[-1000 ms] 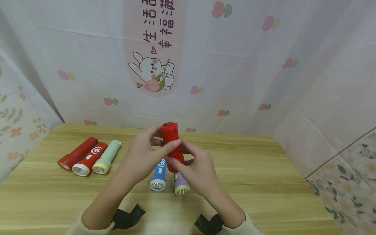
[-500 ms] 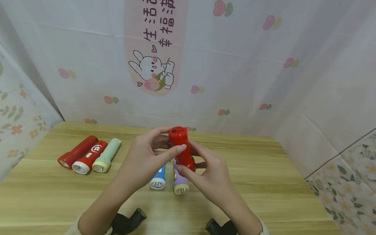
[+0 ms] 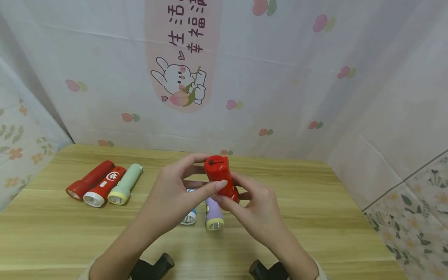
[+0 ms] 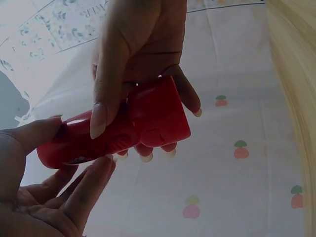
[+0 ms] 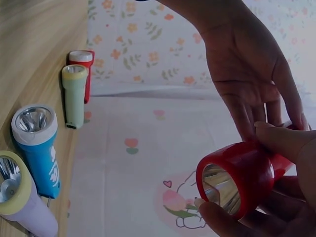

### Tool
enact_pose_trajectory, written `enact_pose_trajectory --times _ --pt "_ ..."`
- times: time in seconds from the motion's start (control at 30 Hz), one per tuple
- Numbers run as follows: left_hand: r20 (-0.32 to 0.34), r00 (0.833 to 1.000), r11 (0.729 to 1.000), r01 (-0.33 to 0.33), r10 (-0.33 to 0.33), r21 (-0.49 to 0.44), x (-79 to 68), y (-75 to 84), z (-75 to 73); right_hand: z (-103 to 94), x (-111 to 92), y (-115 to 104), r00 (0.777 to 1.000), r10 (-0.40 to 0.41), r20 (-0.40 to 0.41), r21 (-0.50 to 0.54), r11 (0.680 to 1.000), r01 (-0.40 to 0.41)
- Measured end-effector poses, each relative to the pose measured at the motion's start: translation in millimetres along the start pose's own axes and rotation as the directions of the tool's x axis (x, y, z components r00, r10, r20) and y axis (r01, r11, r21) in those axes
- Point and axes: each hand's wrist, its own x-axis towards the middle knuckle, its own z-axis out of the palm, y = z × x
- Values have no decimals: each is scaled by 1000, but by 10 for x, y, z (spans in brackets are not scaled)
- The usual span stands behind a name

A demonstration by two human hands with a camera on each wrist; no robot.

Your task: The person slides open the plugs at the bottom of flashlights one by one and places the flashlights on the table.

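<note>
A red flashlight [image 3: 219,175] is held up above the table between both hands. My left hand [image 3: 176,186] grips its tail end with thumb and fingers; a dark slot shows on that end in the head view. Around the head end, my right hand [image 3: 257,204] curls its thumb and fingers. The right wrist view shows the lens and reflector of the red flashlight [image 5: 224,190] facing that camera. Below the hands lie a blue flashlight [image 3: 189,218], partly hidden by the left hand, and a purple flashlight [image 3: 214,216] with a yellow rim.
On the table's left lie a dark red flashlight [image 3: 91,179], a red flashlight with a white rim [image 3: 106,186] and a mint green flashlight [image 3: 126,184], side by side. A printed curtain [image 3: 280,85] hangs behind the wooden table [image 3: 308,225].
Both hands have carried the red flashlight right and slightly down, and its tail end now tilts more toward the head camera. The flashlights on the table have stayed in place.
</note>
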Motion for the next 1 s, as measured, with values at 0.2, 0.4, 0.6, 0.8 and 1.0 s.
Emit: enact_pose_trajectory --times 0.2,0.4,0.6,0.8,1.0 --pt "27 999 998 -20 22 -56 -4 -27 -65 -22 -2 -10 1000 -28 1 -33 999 28" --pt "41 999 990 -28 34 -135 -12 -4 -107 -54 -8 -19 998 -59 -1 -56 997 59" --pt "69 998 983 6 6 -181 -16 50 -136 -80 -13 -37 991 -133 24 -69 989 134" --pt "72 996 983 68 -56 -169 -32 104 -161 -101 -22 -44 983 -173 57 -119 977 178" --pt "87 990 976 124 -110 -177 -17 106 -175 -105 -23 -49 979 -190 70 -122 973 197"
